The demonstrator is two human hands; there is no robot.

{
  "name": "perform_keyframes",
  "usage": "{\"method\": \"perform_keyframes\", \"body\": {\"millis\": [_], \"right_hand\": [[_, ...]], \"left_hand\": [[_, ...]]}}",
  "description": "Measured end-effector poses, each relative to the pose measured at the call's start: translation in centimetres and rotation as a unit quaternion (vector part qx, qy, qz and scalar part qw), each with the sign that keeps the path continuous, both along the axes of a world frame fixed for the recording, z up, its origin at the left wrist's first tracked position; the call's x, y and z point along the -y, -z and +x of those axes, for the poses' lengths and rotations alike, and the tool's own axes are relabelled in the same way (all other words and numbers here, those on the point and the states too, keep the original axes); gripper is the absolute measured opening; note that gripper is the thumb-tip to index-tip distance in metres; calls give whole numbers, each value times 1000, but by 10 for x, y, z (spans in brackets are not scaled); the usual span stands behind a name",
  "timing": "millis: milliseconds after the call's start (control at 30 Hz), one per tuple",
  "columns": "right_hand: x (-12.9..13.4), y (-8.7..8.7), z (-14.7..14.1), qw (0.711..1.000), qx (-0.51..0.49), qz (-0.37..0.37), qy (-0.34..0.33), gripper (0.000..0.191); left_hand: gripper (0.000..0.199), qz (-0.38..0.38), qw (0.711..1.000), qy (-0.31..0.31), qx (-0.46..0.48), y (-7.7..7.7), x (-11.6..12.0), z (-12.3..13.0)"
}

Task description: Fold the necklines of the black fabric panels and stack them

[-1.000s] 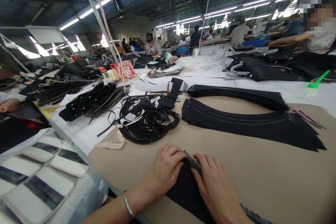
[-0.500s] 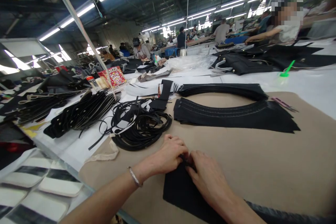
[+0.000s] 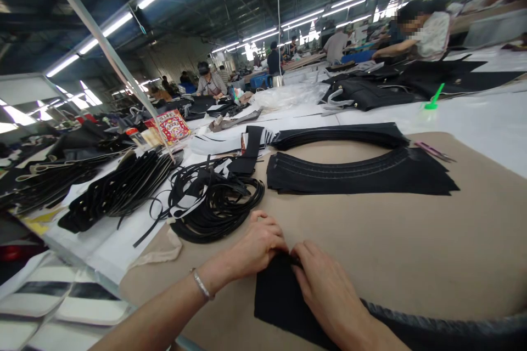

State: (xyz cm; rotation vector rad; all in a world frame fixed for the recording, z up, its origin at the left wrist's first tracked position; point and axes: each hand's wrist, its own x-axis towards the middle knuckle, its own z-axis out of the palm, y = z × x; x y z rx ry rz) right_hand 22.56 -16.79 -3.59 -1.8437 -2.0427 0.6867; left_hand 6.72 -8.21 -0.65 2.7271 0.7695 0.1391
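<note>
A black piece of material [image 3: 284,299] lies on the brown mat at the front, its curved edge running off to the right. My left hand [image 3: 263,241], with a bracelet on the wrist, has its fingers closed on the piece's upper left edge. Close beside it, my right hand [image 3: 323,279] pinches the same edge, its palm over the black surface. The fingertips of both hands are partly hidden. Beyond them lie two stacks of curved black pieces [image 3: 354,175], and a coil of black strips [image 3: 222,208] sits to the left.
Pink-handled snips [image 3: 432,151] lie right of the stacks on the brown mat [image 3: 411,241]. Bundled black straps [image 3: 119,186] and a red packet [image 3: 173,126] are at the left. A green object [image 3: 434,98] stands farther back. Several people work beyond; one person [image 3: 428,33] leans over at upper right.
The view has shifted slightly. My hands have moved a little apart along the black edge, still gripping it. The person at upper right has bent lower.
</note>
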Motion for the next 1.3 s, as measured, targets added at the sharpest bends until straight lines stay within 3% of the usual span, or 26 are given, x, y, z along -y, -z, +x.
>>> {"method": "perform_keyframes", "body": {"millis": [233, 533, 800, 933, 1100, 1300], "right_hand": [[7, 13, 2, 999, -26, 18, -22, 29], [14, 35, 2, 990, 15, 123, -74, 44], [21, 43, 0, 973, 62, 207, -77, 47], [21, 42, 0, 978, 82, 169, -87, 57], [16, 28, 1, 987, 97, 84, -98, 67], [8, 15, 2, 987, 94, 50, -117, 65]], "left_hand": [[27, 72, 997, 34, 25, 13, 3, -12], [31, 121, 991, 50, 32, 18, 6, -20], [33, 137, 985, -49, 93, 27, 28, -35], [32, 109, 988, -70, 81, 32, 43, -38], [38, 112, 990, -73, 51, 29, 50, -37], [44, 121, 990, -70, 37, 28, 52, -38]]}}
